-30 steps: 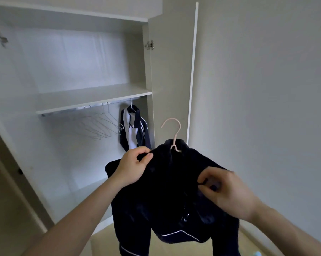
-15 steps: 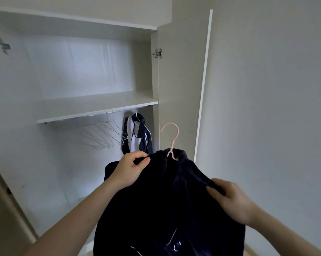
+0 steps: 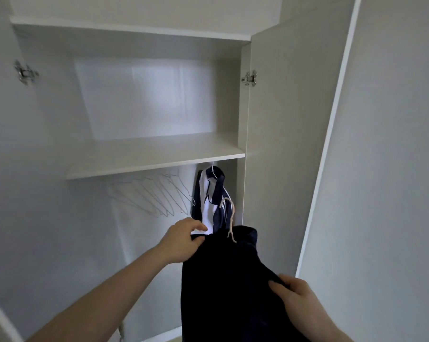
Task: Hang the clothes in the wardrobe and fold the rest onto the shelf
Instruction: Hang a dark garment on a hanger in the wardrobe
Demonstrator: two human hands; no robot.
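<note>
The white wardrobe stands open, its right door swung out; a bare shelf crosses it at mid height, with the hanging space below; the rail itself is hidden behind the shelf's front edge. In the near middle hangs the dark garment, navy or black, draped over a pale pink hanger whose hook rises above the collar, just in front of a navy-and-white jacket already hung at the far right of the rail space; left of that jacket a row of empty wire hangers fans out. The garment looks soft and fairly thick, limp rather than stiff, likely to slide off a smooth hanger if tilted; I judge the hanger's neck under the hook the safest hold for lifting it to the rail. The left hand pinches the garment's left shoulder, its grip closed on cloth; the right hand clasps the right shoulder lower down, fingers curled over the fabric.
</note>
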